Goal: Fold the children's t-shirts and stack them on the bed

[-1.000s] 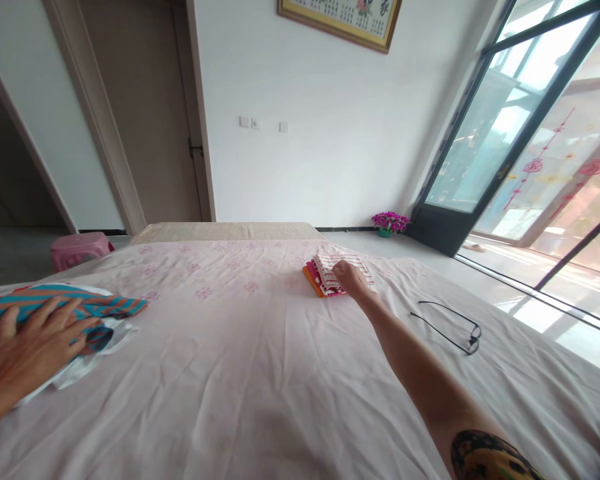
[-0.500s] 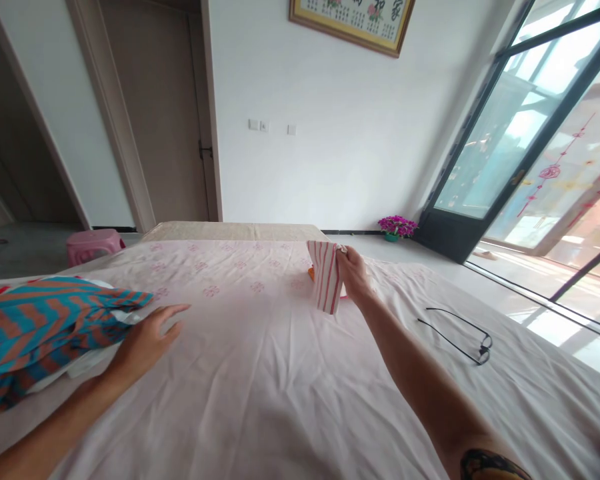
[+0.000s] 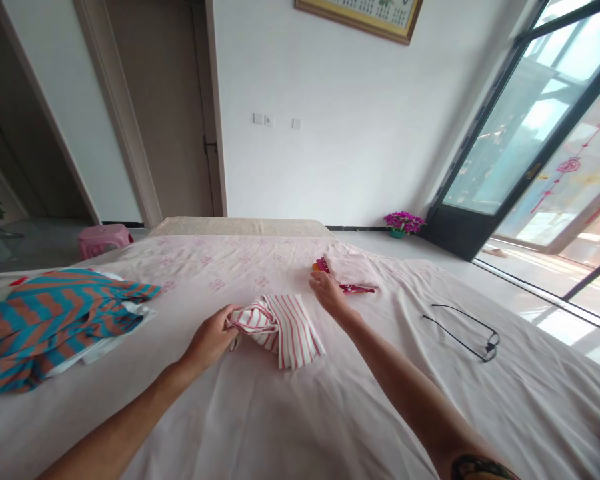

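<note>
My left hand (image 3: 207, 343) is closed on the bunched left end of a white cloth with red stripes (image 3: 297, 330). Its right part lies flat on the bed sheet in a folded panel. Beyond it, my right hand (image 3: 327, 293) is at the left edge of a stack of folded cloths, fingers loosely bent and seemingly holding nothing. Pale pink cloth (image 3: 353, 268) tops that stack, and a dark red patterned cloth (image 3: 359, 289) shows beneath it. A bit of orange (image 3: 316, 267) peeks out beside my fingers, which partly hide it.
A blue and brown striped garment (image 3: 55, 313) lies crumpled on the left over something white. Black-framed glasses (image 3: 489, 348) rest on the bed sheet (image 3: 260, 427) at right. Past the bed are a pink stool (image 3: 105, 239), magenta flowers (image 3: 404, 221) and a glass door (image 3: 500, 140).
The red-striped cloth has come down from beside the stack to the middle of the sheet. My right hand has let go of it; my left hand moved right and took its end.
</note>
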{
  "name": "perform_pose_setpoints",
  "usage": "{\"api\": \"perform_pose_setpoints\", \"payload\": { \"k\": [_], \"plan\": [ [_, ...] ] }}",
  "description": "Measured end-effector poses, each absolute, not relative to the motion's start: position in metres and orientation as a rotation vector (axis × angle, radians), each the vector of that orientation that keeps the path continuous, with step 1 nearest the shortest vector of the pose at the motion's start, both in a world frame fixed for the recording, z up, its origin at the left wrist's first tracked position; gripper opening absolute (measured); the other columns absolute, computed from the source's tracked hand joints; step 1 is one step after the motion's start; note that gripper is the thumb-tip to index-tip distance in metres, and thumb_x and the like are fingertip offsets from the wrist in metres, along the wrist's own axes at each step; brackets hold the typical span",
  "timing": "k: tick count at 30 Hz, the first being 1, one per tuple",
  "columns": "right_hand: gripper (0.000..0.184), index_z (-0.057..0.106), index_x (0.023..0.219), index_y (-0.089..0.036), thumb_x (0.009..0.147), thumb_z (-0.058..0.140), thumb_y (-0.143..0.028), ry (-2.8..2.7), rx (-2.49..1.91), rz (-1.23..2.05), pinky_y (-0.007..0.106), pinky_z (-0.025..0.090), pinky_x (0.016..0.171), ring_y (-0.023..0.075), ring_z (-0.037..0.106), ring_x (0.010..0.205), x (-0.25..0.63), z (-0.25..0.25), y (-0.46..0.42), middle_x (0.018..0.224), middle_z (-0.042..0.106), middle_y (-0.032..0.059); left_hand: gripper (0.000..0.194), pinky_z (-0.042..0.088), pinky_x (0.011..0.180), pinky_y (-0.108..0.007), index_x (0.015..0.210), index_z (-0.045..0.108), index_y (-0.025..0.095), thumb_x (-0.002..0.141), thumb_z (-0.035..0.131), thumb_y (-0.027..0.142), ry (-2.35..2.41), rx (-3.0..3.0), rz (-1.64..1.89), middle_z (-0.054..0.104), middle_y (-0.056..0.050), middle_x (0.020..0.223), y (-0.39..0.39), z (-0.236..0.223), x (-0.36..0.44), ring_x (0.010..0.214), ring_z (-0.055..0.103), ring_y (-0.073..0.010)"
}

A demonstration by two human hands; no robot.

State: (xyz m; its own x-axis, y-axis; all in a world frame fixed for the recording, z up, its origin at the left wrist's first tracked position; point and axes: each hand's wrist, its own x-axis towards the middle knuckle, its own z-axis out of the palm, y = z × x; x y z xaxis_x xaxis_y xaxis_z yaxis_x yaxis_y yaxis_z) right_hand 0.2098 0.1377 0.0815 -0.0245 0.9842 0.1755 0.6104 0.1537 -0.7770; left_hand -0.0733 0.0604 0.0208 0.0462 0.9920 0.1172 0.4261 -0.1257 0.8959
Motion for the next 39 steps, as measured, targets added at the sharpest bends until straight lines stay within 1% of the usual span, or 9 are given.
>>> {"api": "perform_pose_setpoints", "payload": {
  "k": [5, 8, 10, 14, 19, 22, 28, 33, 39],
  "plan": [
    [0.048, 0.061, 0.123, -0.024, 0.087, 0.054, -0.056, -2.237, -1.519, 0.489, 0.034, 0.043, 0.082, 0.0250, 0.060, 0.100, 0.184, 0.049, 0.102, 0.114, 0.065, 0.0090, 0.044, 0.050, 0.076, -0.030, 0.105, 0.068, 0.021, 0.070, 0.066, 0.047, 1.445, 1.728, 0.791, 0.074, -0.005, 0.098, 0.063, 0.029, -0.081, 0.092, 0.067, -0.0256],
    [0.043, 0.062, 0.120, -0.023, 0.082, 0.060, -0.041, -2.384, -1.563, 0.291, 0.033, 0.042, 0.080, 0.0277, 0.057, 0.108, 0.161, 0.034, 0.090, 0.117, 0.063, 0.0113, 0.045, 0.048, 0.079, -0.030, 0.109, 0.069, 0.023, 0.074, 0.063, 0.050, 1.624, 1.836, 0.802, 0.073, -0.007, 0.107, 0.067, 0.042, -0.073, 0.099, 0.066, -0.0257],
    [0.027, 0.068, 0.104, -0.022, 0.078, 0.058, -0.025, -2.398, -1.608, 0.247, 0.031, 0.041, 0.077, 0.0254, 0.058, 0.103, 0.155, 0.027, 0.092, 0.108, 0.066, 0.0098, 0.040, 0.046, 0.080, -0.030, 0.108, 0.069, 0.026, 0.076, 0.060, 0.048, 1.768, 1.956, 0.730, 0.073, -0.007, 0.111, 0.071, 0.046, -0.065, 0.102, 0.066, -0.0258],
    [0.009, 0.063, 0.071, -0.019, 0.074, 0.055, -0.021, -2.152, -1.519, 0.580, 0.028, 0.037, 0.067, 0.0192, 0.058, 0.076, 0.168, 0.028, 0.108, 0.076, 0.064, 0.0038, 0.027, 0.043, 0.074, -0.030, 0.096, 0.071, 0.028, 0.080, 0.054, 0.041, 1.872, 2.032, 0.572, 0.075, -0.005, 0.097, 0.080, 0.043, -0.063, 0.091, 0.068, -0.0247],
    [0.016, 0.059, 0.076, -0.020, 0.072, 0.058, -0.035, -1.306, -1.039, 1.219, 0.026, 0.041, 0.060, 0.0156, 0.054, 0.062, 0.206, 0.049, 0.124, 0.069, 0.061, 0.0007, 0.024, 0.044, 0.068, -0.026, 0.087, 0.066, 0.022, 0.077, 0.057, 0.042, 1.595, 1.598, 1.233, 0.071, 0.000, 0.081, 0.084, 0.057, -0.099, 0.076, 0.064, -0.0189],
    [0.014, 0.055, 0.070, -0.021, 0.069, 0.057, -0.035, -1.056, -0.966, 1.282, 0.028, 0.044, 0.058, 0.0172, 0.055, 0.062, 0.226, 0.052, 0.133, 0.066, 0.060, 0.0017, 0.026, 0.045, 0.061, -0.024, 0.086, 0.064, 0.021, 0.072, 0.063, 0.043, 1.338, 1.323, 1.406, 0.069, 0.001, 0.077, 0.081, 0.077, -0.126, 0.068, 0.061, -0.0170],
    [0.015, 0.053, 0.074, -0.022, 0.069, 0.063, -0.032, -0.933, -1.158, 1.368, 0.023, 0.037, 0.046, 0.0126, 0.047, 0.051, 0.234, 0.013, 0.144, 0.060, 0.053, -0.0031, 0.027, 0.043, 0.063, -0.023, 0.075, 0.062, 0.020, 0.062, 0.072, 0.041, 1.505, 1.593, 1.034, 0.064, 0.001, 0.072, 0.077, 0.073, -0.135, 0.069, 0.058, -0.0167],
    [0.028, 0.054, 0.077, -0.022, 0.075, 0.066, -0.047, -1.004, -1.168, 1.327, 0.022, 0.036, 0.043, 0.0128, 0.047, 0.053, 0.232, -0.008, 0.144, 0.061, 0.050, -0.0038, 0.030, 0.039, 0.063, -0.024, 0.074, 0.062, 0.019, 0.070, 0.064, 0.048, 1.482, 1.634, 0.894, 0.059, 0.003, 0.067, 0.076, 0.046, -0.125, 0.067, 0.053, -0.0156],
    [0.036, 0.052, 0.079, -0.023, 0.076, 0.066, -0.056, -0.990, -1.043, 1.308, 0.024, 0.040, 0.047, 0.0128, 0.048, 0.053, 0.230, 0.009, 0.140, 0.062, 0.051, -0.0044, 0.023, 0.032, 0.054, -0.021, 0.074, 0.055, 0.019, 0.073, 0.063, 0.040, 1.397, 1.417, 1.096, 0.046, 0.007, 0.060, 0.079, 0.056, -0.135, 0.055, 0.042, -0.0102]
  ]
}}
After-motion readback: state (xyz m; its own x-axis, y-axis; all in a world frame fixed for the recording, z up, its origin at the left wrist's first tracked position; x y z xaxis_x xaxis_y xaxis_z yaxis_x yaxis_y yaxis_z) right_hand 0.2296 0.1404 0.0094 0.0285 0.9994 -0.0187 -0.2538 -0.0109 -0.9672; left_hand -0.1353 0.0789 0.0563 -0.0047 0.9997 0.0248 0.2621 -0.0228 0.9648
